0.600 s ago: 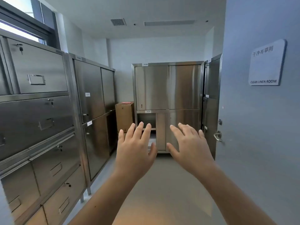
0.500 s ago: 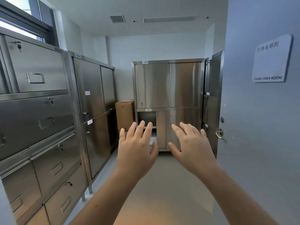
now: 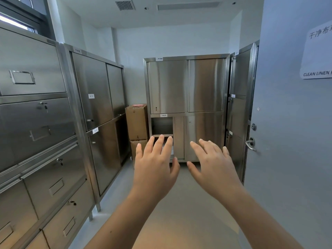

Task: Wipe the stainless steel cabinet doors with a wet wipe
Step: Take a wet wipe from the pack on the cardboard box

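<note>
Hands come first: our left hand (image 3: 154, 169) and right hand (image 3: 212, 168) are held out before us, fingers straight and spread, gripping nothing. No wet wipe shows anywhere. The far cabinet doors (image 3: 186, 85) stand straight ahead, well apart from both hands, their long axis upright. The side cabinet doors (image 3: 97, 97) run along our left, nearer the left hand. The lower-left bay (image 3: 161, 125) of the far cabinet is open, and we see only a shelf in it. The stacked cardboard boxes (image 3: 136, 121) beside it are closed. We judge a wipe must be fetched first.
</note>
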Demonstrator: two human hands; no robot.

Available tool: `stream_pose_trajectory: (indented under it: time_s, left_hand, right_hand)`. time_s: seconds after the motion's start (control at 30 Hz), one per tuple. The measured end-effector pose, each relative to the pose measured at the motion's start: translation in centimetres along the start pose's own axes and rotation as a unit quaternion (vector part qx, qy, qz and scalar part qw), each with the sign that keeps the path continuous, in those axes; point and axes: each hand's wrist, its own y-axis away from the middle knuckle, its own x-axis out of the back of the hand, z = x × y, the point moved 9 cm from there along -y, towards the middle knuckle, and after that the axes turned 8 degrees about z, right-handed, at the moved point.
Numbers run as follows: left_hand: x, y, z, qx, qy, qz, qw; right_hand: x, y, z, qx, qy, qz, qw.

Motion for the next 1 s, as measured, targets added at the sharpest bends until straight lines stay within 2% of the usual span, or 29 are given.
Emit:
stream_pose_trajectory:
  time_s: [0.57, 0.83, 1.0]
  left_hand:
    - [-16.8, -11.9, 1.9, 0.037, 0.020, -0.006, 0.999]
    - [-23.6, -14.3, -2.6, 0.066, 0.019, -0.026, 0.997]
    - [-28.0, -16.0, -8.6, 0.086, 0.019, -0.023, 0.996]
  right_hand:
    - [-10.5, -13.5, 11.1, 0.040, -0.026, 0.003, 0.999]
    - [-18.9, -19.0, 9.9, 0.068, -0.041, -0.048, 0.996]
    - [-24.6, -23.4, 7.6, 0.074, -0.052, -0.055, 0.994]
